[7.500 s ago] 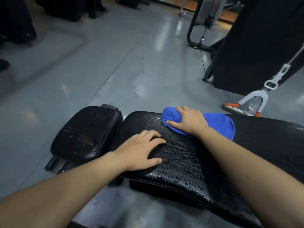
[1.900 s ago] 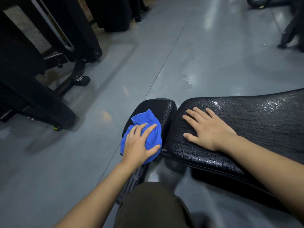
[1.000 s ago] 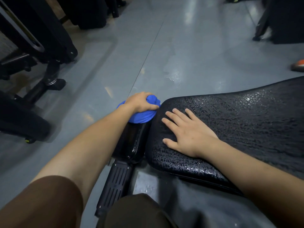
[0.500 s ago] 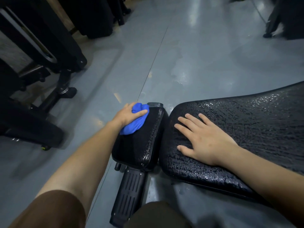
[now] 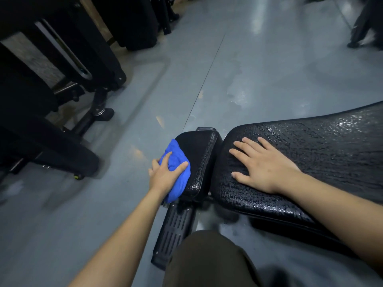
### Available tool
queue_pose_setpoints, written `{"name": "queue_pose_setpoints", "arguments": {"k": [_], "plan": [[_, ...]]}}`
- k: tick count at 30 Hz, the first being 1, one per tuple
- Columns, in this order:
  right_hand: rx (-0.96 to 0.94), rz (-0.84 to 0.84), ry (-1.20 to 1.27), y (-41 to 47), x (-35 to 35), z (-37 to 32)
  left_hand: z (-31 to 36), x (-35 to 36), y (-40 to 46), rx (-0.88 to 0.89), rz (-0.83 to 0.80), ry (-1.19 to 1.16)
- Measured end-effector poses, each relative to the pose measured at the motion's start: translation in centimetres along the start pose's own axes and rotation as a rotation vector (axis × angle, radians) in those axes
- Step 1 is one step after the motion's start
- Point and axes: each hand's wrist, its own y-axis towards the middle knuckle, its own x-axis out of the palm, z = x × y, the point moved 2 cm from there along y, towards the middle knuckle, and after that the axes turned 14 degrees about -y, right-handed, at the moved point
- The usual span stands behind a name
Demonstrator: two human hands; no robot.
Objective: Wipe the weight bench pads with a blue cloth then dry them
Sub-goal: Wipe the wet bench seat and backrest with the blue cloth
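A small black seat pad (image 5: 198, 154) sits left of the long black back pad (image 5: 323, 154); both glisten with water drops. My left hand (image 5: 165, 172) grips a bunched blue cloth (image 5: 178, 177) and presses it against the left side of the small pad, near its front corner. My right hand (image 5: 263, 164) lies flat, fingers spread, on the left end of the long pad and holds nothing.
A ribbed black foot plate (image 5: 174, 230) sticks out below the small pad. My knee (image 5: 207, 259) is at the bottom centre. Black gym machine frames and feet (image 5: 62, 112) stand on the grey floor at left. A wet patch (image 5: 238, 96) shines on the floor ahead.
My left hand has dragged the blue cloth from the far end of the small pad back along its left side toward me. The right hand has stayed flat on the long pad.
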Motion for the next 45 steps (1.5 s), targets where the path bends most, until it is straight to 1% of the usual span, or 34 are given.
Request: {"name": "queue_pose_setpoints", "arguments": {"k": [4, 8, 10, 13, 16, 19, 26, 33, 39, 45], "plan": [[-0.002, -0.002, 0.0, 0.1, 0.0, -0.1, -0.5, 1.8, -3.5, 0.104, 0.102, 0.073], [-0.003, 0.001, 0.01, 0.1, 0.0, 0.0, 0.6, 3.2, -5.1, 0.292, 0.141, 0.15], [-0.001, 0.006, 0.007, 0.2, 0.1, 0.0, 1.5, 3.7, -5.1, 0.396, 0.109, 0.218], [0.002, 0.022, 0.0, 0.3, 0.2, 0.0, 3.1, 4.2, -3.4, 0.479, -0.023, 0.275], [0.002, 0.028, -0.004, 0.3, 0.3, -0.1, 4.7, 4.6, -1.0, 0.503, -0.144, 0.292], [0.005, 0.039, -0.004, 0.3, 0.3, -0.1, 6.7, 5.4, 1.3, 0.509, -0.209, 0.258], [0.015, 0.048, -0.005, 0.4, 0.5, -0.1, 9.4, 6.6, 4.7, 0.494, -0.198, 0.191], [0.015, 0.032, -0.011, 0.3, 0.3, -0.2, 7.2, 5.0, 1.4, 0.474, -0.224, 0.162], [0.015, 0.018, 0.004, 0.3, 0.2, -0.1, 4.3, 3.9, -2.8, 0.543, -0.21, 0.225], [0.012, 0.017, -0.014, 0.4, 0.4, -0.1, 6.9, 5.1, -0.2, 0.565, -0.264, 0.295]]}}
